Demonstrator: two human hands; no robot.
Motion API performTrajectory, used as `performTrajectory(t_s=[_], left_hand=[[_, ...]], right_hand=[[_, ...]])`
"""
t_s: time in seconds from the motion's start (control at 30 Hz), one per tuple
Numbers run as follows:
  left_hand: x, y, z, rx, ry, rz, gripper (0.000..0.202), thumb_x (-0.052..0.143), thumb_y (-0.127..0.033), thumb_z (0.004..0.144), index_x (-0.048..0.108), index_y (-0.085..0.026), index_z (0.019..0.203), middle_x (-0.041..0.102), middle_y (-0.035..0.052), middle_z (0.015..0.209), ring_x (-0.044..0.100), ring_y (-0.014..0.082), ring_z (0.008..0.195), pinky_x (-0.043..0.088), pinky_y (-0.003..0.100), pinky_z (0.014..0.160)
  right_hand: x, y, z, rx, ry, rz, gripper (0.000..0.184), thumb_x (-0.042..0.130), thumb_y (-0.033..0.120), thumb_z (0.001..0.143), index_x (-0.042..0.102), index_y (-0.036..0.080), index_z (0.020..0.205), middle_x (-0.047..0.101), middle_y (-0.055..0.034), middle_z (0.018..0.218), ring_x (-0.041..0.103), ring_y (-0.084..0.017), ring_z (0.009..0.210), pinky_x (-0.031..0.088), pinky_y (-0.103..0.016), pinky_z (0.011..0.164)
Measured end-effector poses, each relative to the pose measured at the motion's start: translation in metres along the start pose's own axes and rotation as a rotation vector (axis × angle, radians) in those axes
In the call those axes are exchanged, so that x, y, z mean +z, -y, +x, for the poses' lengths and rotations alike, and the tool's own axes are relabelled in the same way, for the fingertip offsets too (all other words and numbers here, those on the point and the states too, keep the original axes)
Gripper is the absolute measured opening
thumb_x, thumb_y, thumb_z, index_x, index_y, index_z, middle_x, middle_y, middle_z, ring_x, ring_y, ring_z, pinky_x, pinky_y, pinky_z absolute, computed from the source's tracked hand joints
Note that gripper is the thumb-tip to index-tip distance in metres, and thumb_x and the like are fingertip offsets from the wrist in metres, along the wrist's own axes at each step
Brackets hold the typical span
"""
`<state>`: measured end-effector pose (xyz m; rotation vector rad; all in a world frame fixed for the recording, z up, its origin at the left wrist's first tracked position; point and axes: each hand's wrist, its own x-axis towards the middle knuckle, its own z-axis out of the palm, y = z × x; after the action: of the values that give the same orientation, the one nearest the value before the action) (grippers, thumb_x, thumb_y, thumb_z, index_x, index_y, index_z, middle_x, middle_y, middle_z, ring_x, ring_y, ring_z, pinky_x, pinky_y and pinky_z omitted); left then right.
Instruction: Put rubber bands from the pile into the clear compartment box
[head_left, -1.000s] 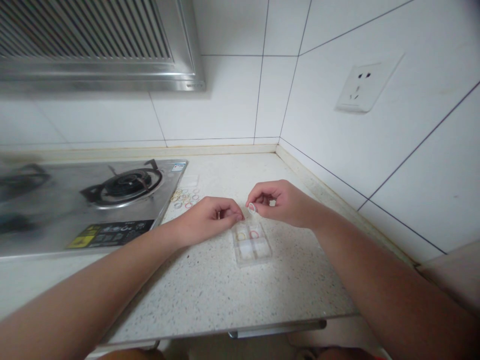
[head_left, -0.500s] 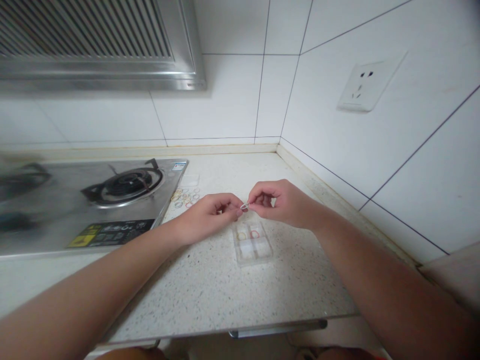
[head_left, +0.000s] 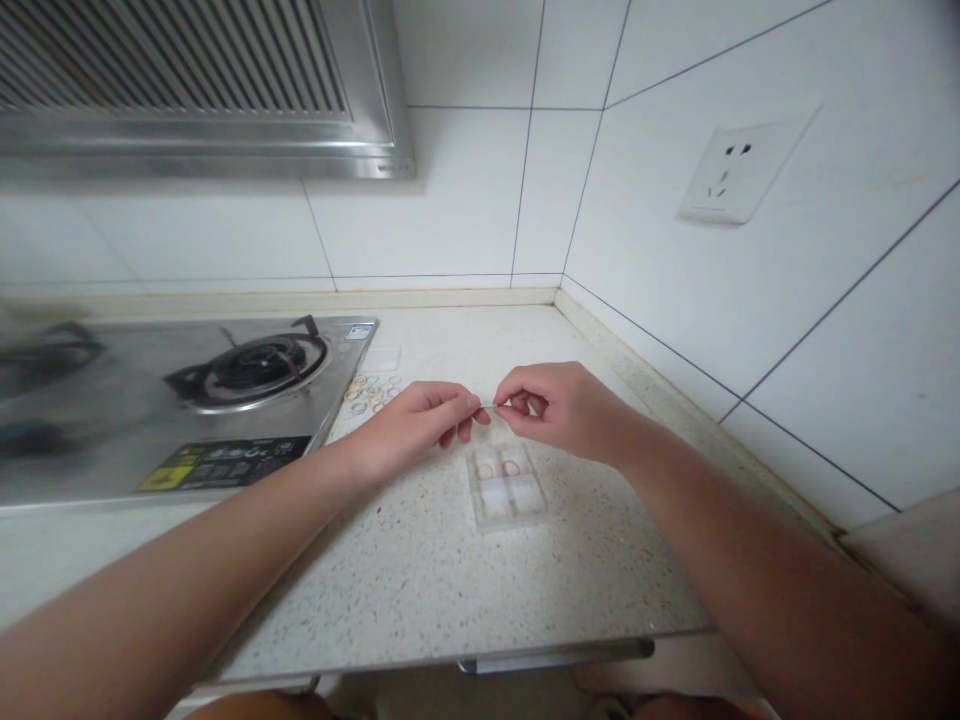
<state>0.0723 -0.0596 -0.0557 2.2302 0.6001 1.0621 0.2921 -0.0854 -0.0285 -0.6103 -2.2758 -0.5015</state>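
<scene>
A thin white rubber band (head_left: 488, 406) is drawn into a short, nearly straight line between my two hands. Its left end is pinched by my left hand (head_left: 442, 410), thumb against fingertips. My right hand (head_left: 546, 402) pinches the other end, fingers curled. Just below them on the counter lies a clear plastic box (head_left: 510, 522) with compartments. In its back left compartment is a yellow rubber band (head_left: 485, 471), and a red rubber band (head_left: 511, 468) is in the back right one. Several loose bands (head_left: 366, 396) of mixed colours lie beyond my left hand, partly hidden by it.
A gas stove (head_left: 255, 362) fills the left side, under a range hood (head_left: 375, 100). A clear flat lid (head_left: 382, 359) lies by the stove's edge. The speckled counter (head_left: 420, 590) meets tiled walls behind and at right, where a socket (head_left: 724, 175) is mounted.
The band showed as a small open loop and now looks like a thin line. My left hand has turned, its thumb now higher and its other fingers lower. The right hand barely moved.
</scene>
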Motion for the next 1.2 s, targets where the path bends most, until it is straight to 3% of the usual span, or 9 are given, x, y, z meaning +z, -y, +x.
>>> performTrajectory(t_s=[0.3,0.53,0.73,1.2], left_hand=[[0.0015,0.0012,0.0011,-0.003,-0.022,0.015,0.025,0.057,-0.037,0.086,0.064,-0.013,0.084,0.053,-0.0016,0.066,0.044,0.009,0.057,0.032,0.022,0.053],[0.0016,-0.0006,0.0021,0.028,-0.031,0.032,0.023,0.056,-0.034,0.086,0.064,-0.013,0.082,0.055,-0.001,0.066,0.046,0.0094,0.059,0.035,0.023,0.057],[0.0009,0.0013,0.0024,0.04,-0.023,0.054,0.023,0.056,-0.034,0.086,0.064,-0.014,0.079,0.055,-0.0012,0.065,0.046,0.0097,0.06,0.035,0.023,0.057],[0.0011,-0.0026,-0.001,0.02,0.007,-0.041,0.023,0.055,-0.034,0.089,0.063,-0.014,0.081,0.051,-0.003,0.061,0.04,0.0078,0.054,0.03,0.021,0.051]], right_hand=[[-0.0015,0.0025,0.0003,-0.011,0.029,-0.094,0.009,0.065,0.019,0.081,0.065,0.017,0.09,0.059,0.0046,0.066,0.051,-0.007,0.057,0.036,-0.02,0.059],[-0.0028,0.0022,-0.0013,0.081,0.103,-0.04,0.024,0.067,0.022,0.081,0.06,0.019,0.104,0.059,0.006,0.066,0.05,-0.007,0.056,0.037,-0.021,0.06],[-0.0023,0.0023,-0.0013,0.072,0.134,0.001,0.029,0.067,0.025,0.082,0.061,0.019,0.11,0.06,0.0053,0.067,0.049,-0.007,0.055,0.037,-0.022,0.06],[-0.0028,0.0021,-0.0003,0.041,0.121,0.037,0.02,0.066,0.024,0.084,0.067,0.019,0.103,0.058,0.0044,0.067,0.05,-0.007,0.056,0.037,-0.02,0.059]])
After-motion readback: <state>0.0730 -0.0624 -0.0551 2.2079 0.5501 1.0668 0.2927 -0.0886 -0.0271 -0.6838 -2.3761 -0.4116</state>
